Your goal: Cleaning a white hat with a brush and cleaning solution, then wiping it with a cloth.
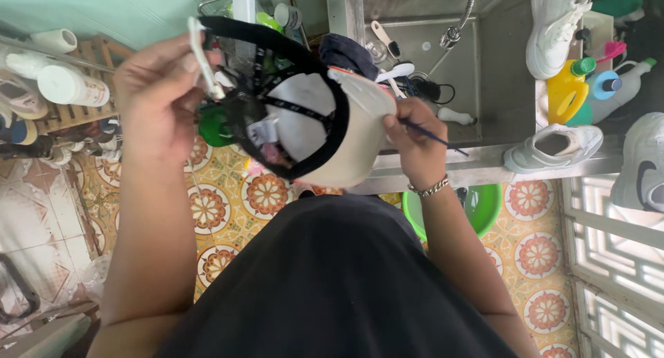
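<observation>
Left hand (155, 98): grips cap's rear edge, fingers around black strap.
Right hand (415, 140): pinches thin brush (432, 138) at cap's brim.
Cap (304, 126): upturned, white inside, black sweatband.
Sink (484, 60): steel, beyond cap.
White shoe (553, 148): on sink's rim.

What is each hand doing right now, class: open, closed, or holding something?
Left hand: closed on the rim of the black and white cap.
Right hand: closed on a thin dark brush, fingers touching the cap's brim.

Both hands raised, fingers (142, 88) curled closed
</observation>
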